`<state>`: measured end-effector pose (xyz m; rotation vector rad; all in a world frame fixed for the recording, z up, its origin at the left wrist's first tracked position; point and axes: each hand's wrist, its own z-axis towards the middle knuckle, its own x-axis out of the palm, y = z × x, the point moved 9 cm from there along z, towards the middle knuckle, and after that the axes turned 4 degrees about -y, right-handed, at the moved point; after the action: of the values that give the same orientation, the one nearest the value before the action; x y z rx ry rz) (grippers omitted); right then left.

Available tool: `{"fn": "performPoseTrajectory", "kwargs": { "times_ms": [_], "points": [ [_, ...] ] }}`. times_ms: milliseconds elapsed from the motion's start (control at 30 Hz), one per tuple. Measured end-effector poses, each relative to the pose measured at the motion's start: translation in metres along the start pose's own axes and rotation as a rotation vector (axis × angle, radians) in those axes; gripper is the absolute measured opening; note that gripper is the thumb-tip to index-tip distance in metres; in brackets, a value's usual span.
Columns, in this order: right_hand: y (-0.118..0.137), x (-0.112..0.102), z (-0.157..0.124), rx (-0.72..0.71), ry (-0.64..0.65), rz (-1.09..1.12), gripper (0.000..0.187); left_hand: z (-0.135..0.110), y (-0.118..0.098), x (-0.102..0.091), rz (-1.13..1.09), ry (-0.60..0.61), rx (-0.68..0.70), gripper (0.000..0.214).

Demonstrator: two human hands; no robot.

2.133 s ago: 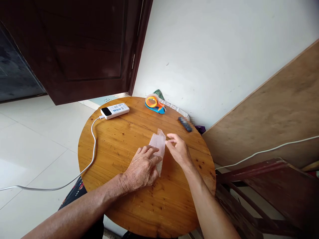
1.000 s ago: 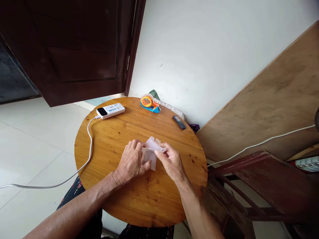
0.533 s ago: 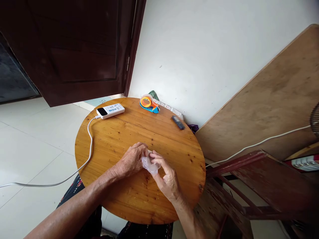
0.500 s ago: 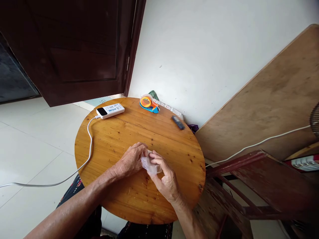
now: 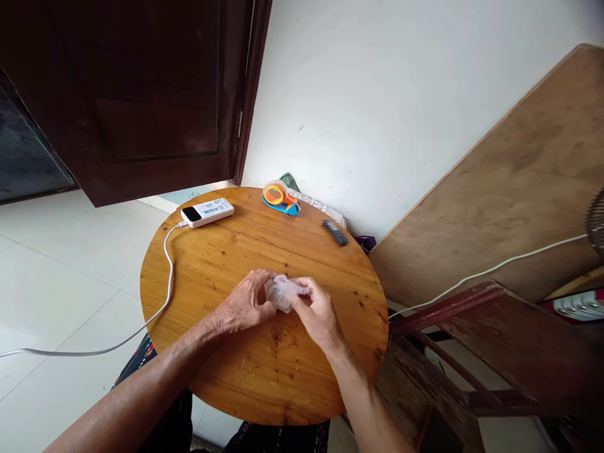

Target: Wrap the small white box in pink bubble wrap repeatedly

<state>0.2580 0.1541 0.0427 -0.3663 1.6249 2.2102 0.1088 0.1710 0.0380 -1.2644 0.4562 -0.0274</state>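
Observation:
Between my hands, over the middle of the round wooden table [image 5: 292, 390], is a crumpled piece of clear plastic wrapping [image 5: 284, 293]. My left hand [image 5: 252, 299] grips its left side, with the thumb in front and the fingers curled behind. The right side of the plastic is pinched between thumb and fingers of my right hand [image 5: 317, 311]. Whether anything lies inside the plastic I cannot make out. Some of the fingertips are hidden behind it.
A white power bank [image 5: 207, 212] with a white cable [image 5: 170, 270] lies at the back left. An orange and blue tape dispenser [image 5: 282, 198] stands at the back edge, near a blurred dark object [image 5: 335, 232]. A wooden chair [image 5: 472, 352] is at the right.
My right hand has shifted up and turned, its thumb now in front of the plastic. The plastic has been turned and spread wider between both hands.

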Motion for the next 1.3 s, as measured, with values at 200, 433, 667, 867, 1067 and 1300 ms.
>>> {"fn": "performPoseTrajectory", "kwargs": {
  "times_ms": [200,433,667,867,1067,1300],
  "points": [
    [-0.030,0.010,0.017,0.247,0.086,0.151,0.021,0.002,0.019,0.009,-0.135,0.049,-0.160,0.053],
    [-0.019,0.008,0.024,0.196,0.072,0.123,0.030,0.004,0.031,0.009,-0.153,-0.008,-0.168,0.070],
    [-0.022,0.020,0.011,0.258,0.144,0.210,0.030,0.002,0.036,0.013,-0.257,0.017,-0.185,0.072],
    [-0.018,0.016,0.011,0.229,0.086,0.099,0.025,0.002,0.036,0.013,-0.207,0.034,-0.158,0.070],
    [-0.020,0.016,0.022,0.194,-0.029,0.074,0.028,0.003,0.037,0.011,-0.144,-0.002,-0.123,0.067],
    [-0.014,0.014,0.024,0.118,-0.126,0.080,0.028,0.005,0.037,0.010,-0.090,-0.028,-0.133,0.063]
  ]
}}
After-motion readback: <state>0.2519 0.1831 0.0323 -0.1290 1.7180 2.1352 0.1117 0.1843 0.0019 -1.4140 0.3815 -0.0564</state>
